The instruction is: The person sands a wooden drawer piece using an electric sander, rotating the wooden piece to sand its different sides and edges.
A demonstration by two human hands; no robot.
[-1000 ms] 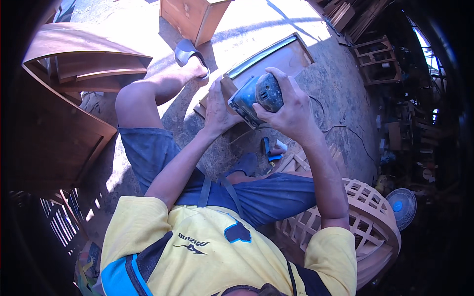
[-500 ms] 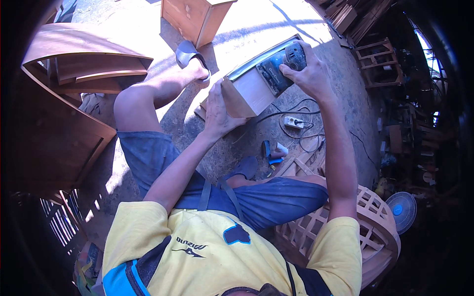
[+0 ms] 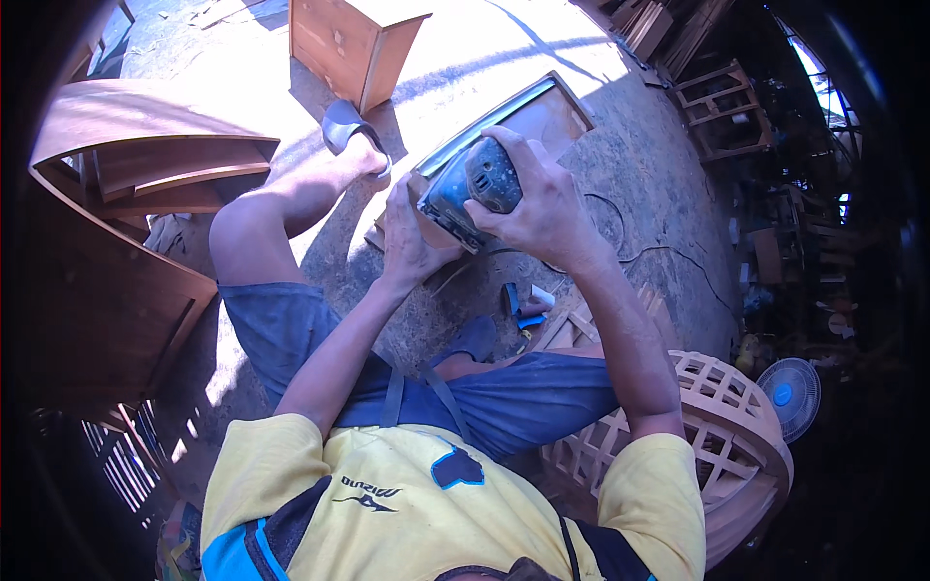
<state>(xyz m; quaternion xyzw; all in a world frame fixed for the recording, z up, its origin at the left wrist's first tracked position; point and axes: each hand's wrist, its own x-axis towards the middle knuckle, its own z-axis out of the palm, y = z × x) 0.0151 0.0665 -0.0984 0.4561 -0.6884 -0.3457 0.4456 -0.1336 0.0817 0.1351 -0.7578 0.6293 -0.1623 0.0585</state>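
Observation:
My right hand (image 3: 542,203) is wrapped around the dark body of an electric sander (image 3: 455,198). The sander lies on the near left end of a wooden drawer-like piece (image 3: 554,118), whose pale face shows beyond it. At that same near end, my left hand (image 3: 412,247) grips the piece by its edge, fingers along the left side and thumb toward the right. The sander covers part of the wood and comes close to the left fingers. Its sanding pad is hidden underneath.
Curved brown wooden furniture (image 3: 126,242) stands at left, and an angled wooden cabinet (image 3: 334,48) ahead. A cable (image 3: 668,249) runs over the floor to the right. Blue-and-white scraps (image 3: 528,305) lie near my foot. A lattice wooden frame (image 3: 722,416) and a fan (image 3: 790,399) are at lower right.
My right hand has drawn the sander from the far right end of the wood back to the near left end. The left hand keeps its grip. My forearm now hides the power strip.

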